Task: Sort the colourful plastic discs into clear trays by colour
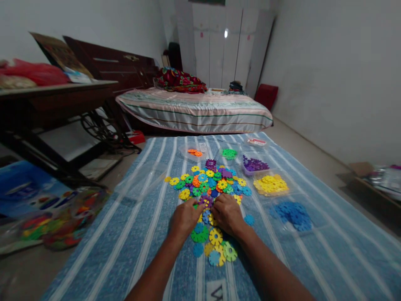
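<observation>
Both hands down in the mixed pile of discs (209,184) mid-cloth, left hand (185,217) and right hand (228,214) pinching together on a purple disc (206,202) lying flat, round so no long axis, sorted yellow discs (271,184) off right.

The room is dim, lit softly from above and behind the camera. A small bright glare spot sits on the white wardrobe (226,33) at the far wall. The striped blue cloth (313,251) is evenly lit, with only faint shadows under the hands. Under the dark wooden counter (56,94) the shade is deep. Wide-angle distortion bends the walls, and the left edge smears the packaging (46,221) into blur.
</observation>
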Motion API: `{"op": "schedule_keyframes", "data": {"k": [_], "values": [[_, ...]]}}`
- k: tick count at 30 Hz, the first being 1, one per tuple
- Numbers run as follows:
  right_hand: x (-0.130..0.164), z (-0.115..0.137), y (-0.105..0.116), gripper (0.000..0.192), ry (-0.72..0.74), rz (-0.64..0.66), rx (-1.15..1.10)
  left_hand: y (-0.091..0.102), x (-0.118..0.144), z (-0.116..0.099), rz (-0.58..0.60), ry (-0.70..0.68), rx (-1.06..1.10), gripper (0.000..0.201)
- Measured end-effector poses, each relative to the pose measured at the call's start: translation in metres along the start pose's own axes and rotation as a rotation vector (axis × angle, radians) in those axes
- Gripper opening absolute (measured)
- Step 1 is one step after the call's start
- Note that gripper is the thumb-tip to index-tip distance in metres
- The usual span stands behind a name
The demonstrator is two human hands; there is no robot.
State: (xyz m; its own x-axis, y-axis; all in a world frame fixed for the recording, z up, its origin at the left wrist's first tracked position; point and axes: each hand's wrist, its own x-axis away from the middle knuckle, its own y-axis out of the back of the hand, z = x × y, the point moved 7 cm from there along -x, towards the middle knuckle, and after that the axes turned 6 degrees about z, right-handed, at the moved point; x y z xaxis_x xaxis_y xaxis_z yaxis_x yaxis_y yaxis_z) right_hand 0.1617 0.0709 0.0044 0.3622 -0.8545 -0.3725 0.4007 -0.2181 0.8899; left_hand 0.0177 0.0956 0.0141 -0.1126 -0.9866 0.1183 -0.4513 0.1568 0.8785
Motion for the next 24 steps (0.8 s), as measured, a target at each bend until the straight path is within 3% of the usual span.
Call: {"op": "schedule_keyframes", "data": {"k": [7, 17, 24], "values": [[-0.001, 0.000, -0.001, 0.020, 0.003, -0.018, -0.004, -0.002, -0.011, -0.001, 0.030, 0.079, -0.109, 0.022], [0.000, -0.001, -0.001, 0.015, -0.005, -0.034, -0.050, 0.006, -0.019, -0.010, 0.040, 0.075, -0.116, 0.017], [0.003, 0.000, 0.005, 0.016, -0.004, -0.032, -0.087, 0.001, -0.016, -0.014, 0.076, 0.064, -0.147, 0.018]]}}
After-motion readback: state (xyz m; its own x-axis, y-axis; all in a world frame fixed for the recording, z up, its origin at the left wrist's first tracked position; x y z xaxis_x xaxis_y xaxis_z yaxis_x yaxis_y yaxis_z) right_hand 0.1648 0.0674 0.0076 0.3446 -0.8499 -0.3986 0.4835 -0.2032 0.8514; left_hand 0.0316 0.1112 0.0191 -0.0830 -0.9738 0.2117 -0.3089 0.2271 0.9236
